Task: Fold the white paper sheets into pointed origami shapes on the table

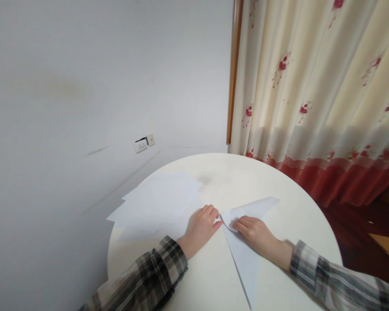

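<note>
White, partly folded paper sheet (247, 261) lies under the right hand (257, 235), fingers bunched; the left hand (203, 224) bends its fingers at one corner, either grip unclear. One curled flap (251, 208) appears not yet creased; flat white sheets (164, 196) share the round white table (301, 224).

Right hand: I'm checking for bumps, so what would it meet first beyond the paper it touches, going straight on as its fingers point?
Most likely the left hand, beside the left corner of the folded paper, though depth is hard to judge here.
</note>
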Action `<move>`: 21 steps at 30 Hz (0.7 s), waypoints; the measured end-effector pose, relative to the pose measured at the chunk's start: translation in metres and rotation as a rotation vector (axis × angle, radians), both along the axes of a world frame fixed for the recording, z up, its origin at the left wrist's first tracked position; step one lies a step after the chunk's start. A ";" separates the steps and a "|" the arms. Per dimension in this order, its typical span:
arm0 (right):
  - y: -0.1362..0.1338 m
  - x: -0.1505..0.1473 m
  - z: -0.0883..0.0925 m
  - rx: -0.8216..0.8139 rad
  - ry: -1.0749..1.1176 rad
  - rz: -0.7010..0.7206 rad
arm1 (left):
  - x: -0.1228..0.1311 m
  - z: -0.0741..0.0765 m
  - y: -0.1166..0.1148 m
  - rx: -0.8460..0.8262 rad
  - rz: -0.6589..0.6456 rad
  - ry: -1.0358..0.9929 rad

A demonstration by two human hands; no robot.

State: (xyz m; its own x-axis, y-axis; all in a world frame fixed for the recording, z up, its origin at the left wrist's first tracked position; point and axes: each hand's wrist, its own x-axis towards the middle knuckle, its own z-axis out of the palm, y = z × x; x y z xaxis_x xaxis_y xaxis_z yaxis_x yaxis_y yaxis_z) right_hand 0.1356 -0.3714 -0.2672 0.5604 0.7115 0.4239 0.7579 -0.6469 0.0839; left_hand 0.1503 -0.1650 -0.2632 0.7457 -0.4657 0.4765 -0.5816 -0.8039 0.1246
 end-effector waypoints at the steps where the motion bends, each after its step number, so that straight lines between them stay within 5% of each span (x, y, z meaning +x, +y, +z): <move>1: 0.000 0.001 -0.001 0.014 0.013 -0.009 | 0.000 -0.001 0.001 0.045 -0.030 -0.023; 7: 0.004 0.005 0.001 0.144 0.115 -0.073 | 0.000 -0.006 0.004 0.229 -0.117 -0.086; 12: 0.006 0.005 0.005 0.241 0.174 -0.076 | 0.000 -0.003 0.006 0.160 -0.064 0.023; 21: 0.007 0.005 -0.002 0.138 0.176 0.099 | 0.006 -0.002 0.014 0.065 -0.063 0.104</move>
